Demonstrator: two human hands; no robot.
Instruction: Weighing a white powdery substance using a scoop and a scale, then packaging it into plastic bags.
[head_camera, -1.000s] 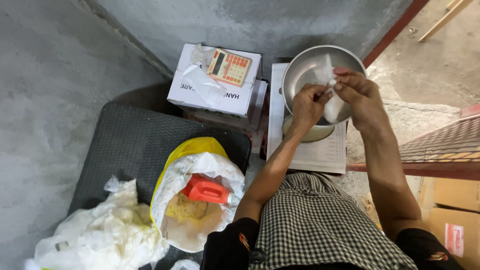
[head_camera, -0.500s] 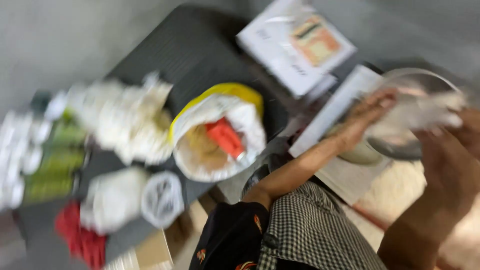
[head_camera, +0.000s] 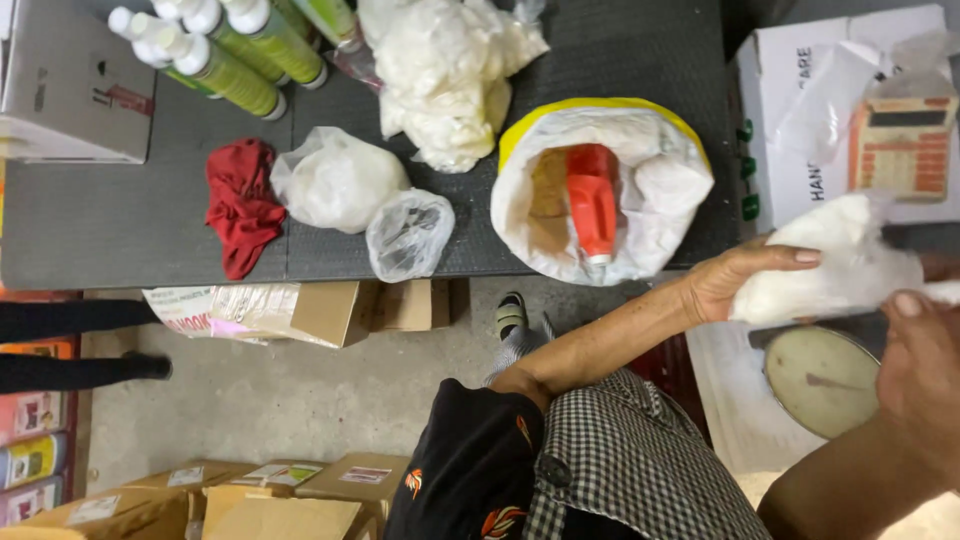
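Both hands hold a small clear bag of white powder (head_camera: 835, 265) at the right of the scene, just above a round scale dial (head_camera: 822, 380). The left hand (head_camera: 735, 280) grips the bag's left end, thumb on top, while the right hand (head_camera: 915, 365) pinches the other end (its fingers partly out of frame). Left of them, on the dark mat (head_camera: 120, 215), stands an open sack (head_camera: 600, 190) with a red scoop (head_camera: 592, 200) inside; farther left lie tied bags and a red cloth (head_camera: 240, 205).
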